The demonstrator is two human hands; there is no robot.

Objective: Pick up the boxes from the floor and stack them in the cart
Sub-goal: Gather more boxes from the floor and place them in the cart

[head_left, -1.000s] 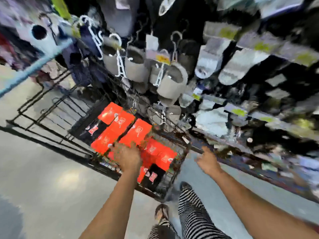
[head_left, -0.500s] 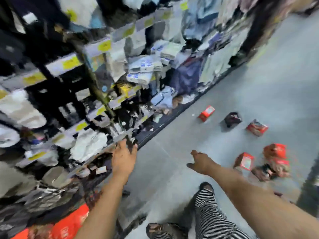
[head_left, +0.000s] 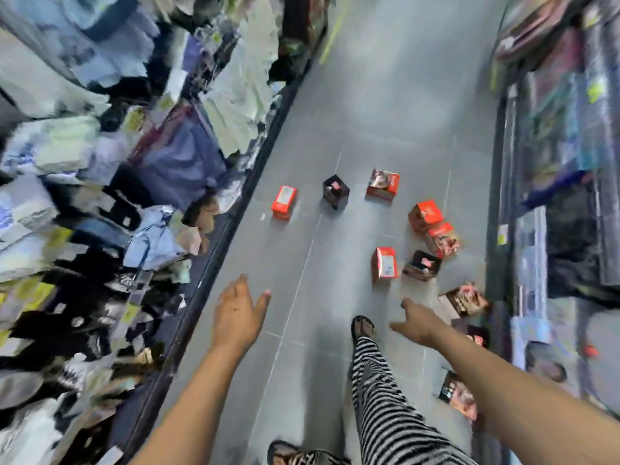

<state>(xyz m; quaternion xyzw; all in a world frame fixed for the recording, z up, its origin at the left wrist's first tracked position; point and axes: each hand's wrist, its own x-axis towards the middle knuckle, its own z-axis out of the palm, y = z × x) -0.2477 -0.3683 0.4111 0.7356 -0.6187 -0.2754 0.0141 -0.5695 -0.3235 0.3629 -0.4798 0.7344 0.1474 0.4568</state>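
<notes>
Head view: grey tiled floor (head_left: 385, 95) (boxes (head_left: 283, 202) scattered) between blurred shelves (head_left: 100, 162).

Small boxes lie scattered.
- Black box (head_left: 335, 191): tilted, farthest out.
- Just left of it: red box with white label (head_left: 283, 202), flat.
- Just right: red picture-top box (head_left: 382, 184).
- Nearer, right of it:
  - two red boxes (head_left: 425, 215), touching;
  - upright red box (head_left: 384, 265);
  - dark box (head_left: 422, 265).
- Nearest, far right: two blurred picture boxes (head_left: 464, 298).

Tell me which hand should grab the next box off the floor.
Right. The right hand is open beside the boxes clustered on that side; the left hand hangs over bare floor, farther from them.
</notes>
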